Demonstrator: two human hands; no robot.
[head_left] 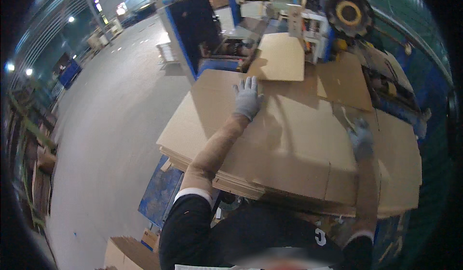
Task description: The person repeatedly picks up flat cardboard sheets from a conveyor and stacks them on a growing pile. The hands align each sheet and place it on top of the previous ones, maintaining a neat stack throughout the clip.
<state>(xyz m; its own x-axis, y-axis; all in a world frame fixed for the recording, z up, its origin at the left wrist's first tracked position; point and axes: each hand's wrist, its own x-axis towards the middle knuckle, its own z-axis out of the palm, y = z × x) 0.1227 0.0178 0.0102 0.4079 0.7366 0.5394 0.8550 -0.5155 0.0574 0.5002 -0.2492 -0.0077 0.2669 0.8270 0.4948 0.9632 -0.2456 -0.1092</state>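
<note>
A stack of flat brown cardboard sheets (299,149) lies in front of me, with crease lines and slots near its right side. My left hand (247,98), in a grey glove, rests on the far part of the top sheet, palm down and fingers spread. Toward the right side of the stack is my gloved right hand (361,139), over a slot in the cardboard. It is blurred, and a thin pale strip shows by its fingertips; whether the fingers hold it is unclear.
Beyond the stack stands a blue machine (185,36) with a cardboard piece (282,58) in its middle and a black wheel (349,12) at upper right. Another cardboard piece (342,79) lies right of centre. Grey floor (106,120) stretches left; folded cardboard (126,253) stands lower left.
</note>
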